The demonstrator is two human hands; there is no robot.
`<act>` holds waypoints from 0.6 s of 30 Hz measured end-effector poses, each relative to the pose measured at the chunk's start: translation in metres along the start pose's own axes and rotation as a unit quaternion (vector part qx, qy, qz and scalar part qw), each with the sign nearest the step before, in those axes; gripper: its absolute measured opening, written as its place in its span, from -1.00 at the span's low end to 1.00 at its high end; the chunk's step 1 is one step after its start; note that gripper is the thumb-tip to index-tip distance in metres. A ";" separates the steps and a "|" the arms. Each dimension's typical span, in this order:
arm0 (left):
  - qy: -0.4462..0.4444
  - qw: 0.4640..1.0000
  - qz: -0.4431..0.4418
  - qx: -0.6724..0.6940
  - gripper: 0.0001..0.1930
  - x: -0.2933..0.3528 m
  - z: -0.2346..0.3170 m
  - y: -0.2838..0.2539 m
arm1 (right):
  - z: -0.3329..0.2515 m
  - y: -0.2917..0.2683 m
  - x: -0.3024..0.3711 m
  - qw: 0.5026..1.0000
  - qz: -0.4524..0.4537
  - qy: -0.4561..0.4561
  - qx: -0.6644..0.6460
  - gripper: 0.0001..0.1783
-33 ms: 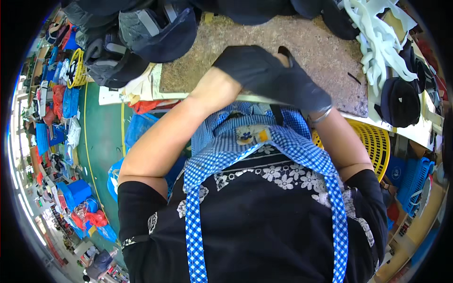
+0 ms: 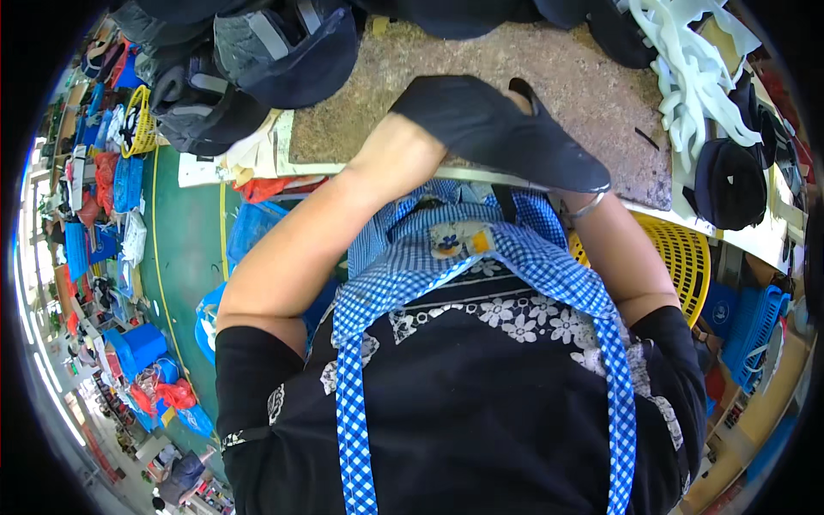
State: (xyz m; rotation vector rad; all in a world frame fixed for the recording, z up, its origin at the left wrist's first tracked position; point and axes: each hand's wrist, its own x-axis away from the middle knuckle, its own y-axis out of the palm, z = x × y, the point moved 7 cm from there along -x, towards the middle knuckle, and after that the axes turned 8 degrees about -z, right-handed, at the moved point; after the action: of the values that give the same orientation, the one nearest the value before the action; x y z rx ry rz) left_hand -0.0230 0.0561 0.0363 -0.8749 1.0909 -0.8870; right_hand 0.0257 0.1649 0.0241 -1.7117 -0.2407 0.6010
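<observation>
A dark, smooth, curved black fabric piece [image 2: 506, 133] stretches across both my hands above the near part of the brown board [image 2: 584, 103]. It reaches from my left wrist to a rounded tip over my right wrist, and a narrow dark end curls up near its far edge. My left hand [image 2: 412, 144] is bent inward and grips the piece, its fingers hidden beneath. Mostly covered by the piece, my right hand [image 2: 520, 102] shows only a little skin near that curl; its fingers look wrapped in or under the fabric. A metal bracelet [image 2: 587, 206] circles the right wrist.
Grey-and-black brimmed caps [image 2: 287, 56] are piled at the far left, with more dark brims along the back. Pale foam strips [image 2: 691, 77] and a rolled black piece [image 2: 730, 184] lie at right. A yellow basket [image 2: 682, 266] stands below the table's right edge.
Both hands have risen very slightly with the black piece. Its end over my right wrist has shifted a little and now looks more pointed.
</observation>
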 end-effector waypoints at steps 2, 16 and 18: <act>-0.019 0.997 -0.068 -0.028 -0.87 -0.009 -0.003 0.006 | 0.011 0.009 -0.004 0.986 -0.155 0.054 0.029 -0.52; -0.075 0.995 -0.065 -0.002 -0.88 -0.021 -0.007 0.015 | 0.035 0.007 0.008 0.957 -0.107 0.189 -0.194 -0.59; -0.068 0.995 0.059 0.043 -0.86 -0.026 -0.003 -0.006 | 0.039 0.010 0.009 0.954 -0.147 0.216 -0.150 -0.61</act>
State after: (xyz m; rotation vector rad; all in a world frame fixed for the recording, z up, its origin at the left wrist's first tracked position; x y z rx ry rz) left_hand -0.0323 0.0766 0.0502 -0.7801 0.9693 -0.7606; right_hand 0.0117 0.2001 0.0074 -2.0032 -0.2760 -0.0403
